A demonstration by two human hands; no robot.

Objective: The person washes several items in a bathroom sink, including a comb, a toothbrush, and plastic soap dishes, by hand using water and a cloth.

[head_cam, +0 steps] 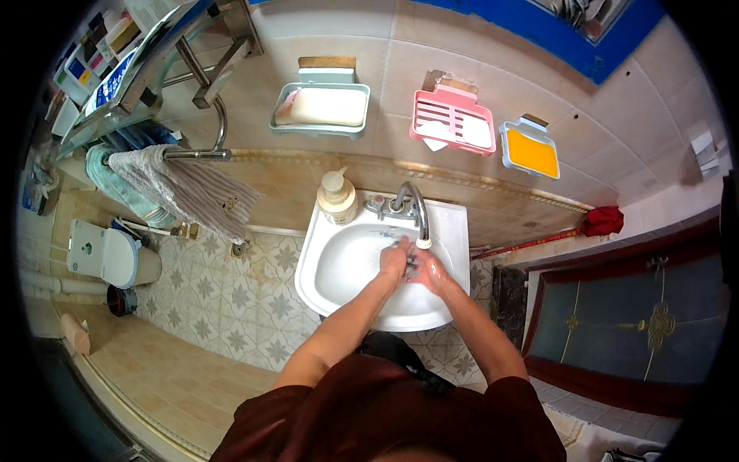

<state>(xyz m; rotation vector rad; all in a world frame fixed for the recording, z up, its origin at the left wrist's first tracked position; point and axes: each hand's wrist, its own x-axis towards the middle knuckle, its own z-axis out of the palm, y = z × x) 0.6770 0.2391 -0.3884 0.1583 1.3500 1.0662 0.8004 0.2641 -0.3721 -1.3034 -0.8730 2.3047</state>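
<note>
Both hands are low in the white washbasin (340, 271), close together beneath the end of the curved chrome faucet (423, 216). My left hand (394, 261) has its fingers pointing towards the back of the bowl, blurred and partly hidden. Facing it, my right hand (431, 271) shines wet, with its fingers apart and nothing seen in its grip. A dark, blurred patch lies between the hands; I cannot tell whether it is the drain or running water. A cream pump bottle (337, 199) stands on the basin's back left corner.
On the wall hang a pale green soap dish (320, 130) with a white bar, a pink soap dish (453, 115) and a blue dish with an orange soap bar (532, 152). Towels (179, 179) hang from a rail at left. A toilet (121, 257) stands farther left.
</note>
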